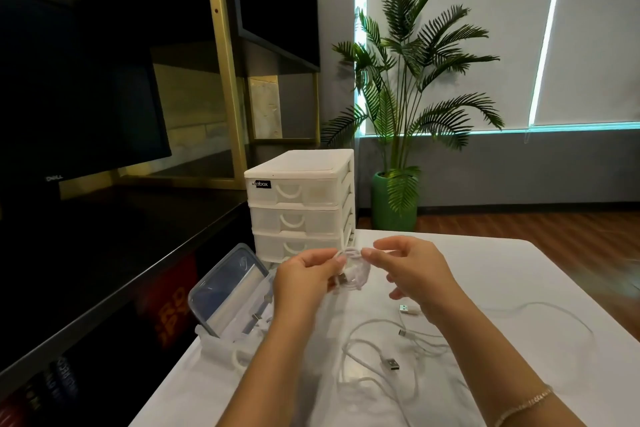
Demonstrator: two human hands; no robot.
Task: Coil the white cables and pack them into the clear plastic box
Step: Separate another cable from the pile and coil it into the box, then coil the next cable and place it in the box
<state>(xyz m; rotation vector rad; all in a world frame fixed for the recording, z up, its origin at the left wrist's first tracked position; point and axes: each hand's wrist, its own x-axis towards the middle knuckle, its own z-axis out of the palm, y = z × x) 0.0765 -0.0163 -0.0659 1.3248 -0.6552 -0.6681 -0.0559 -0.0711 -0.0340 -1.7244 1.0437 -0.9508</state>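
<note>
At the far left a dark Dell monitor stands on a black counter; nearer, at the left edge of the white table, the clear plastic box sits with its lid propped upright, a few cable plugs visible inside; behind it a white three-drawer organiser stands on the table. Above the table the left hand grips a small coiled white cable, fingers curled round it; the right hand pinches the top of the same coil with thumb and forefinger, the other fingers loosely spread. Below the hands loose white cables lie tangled on the table, USB plugs showing; a potted palm stands by the back wall.
</note>
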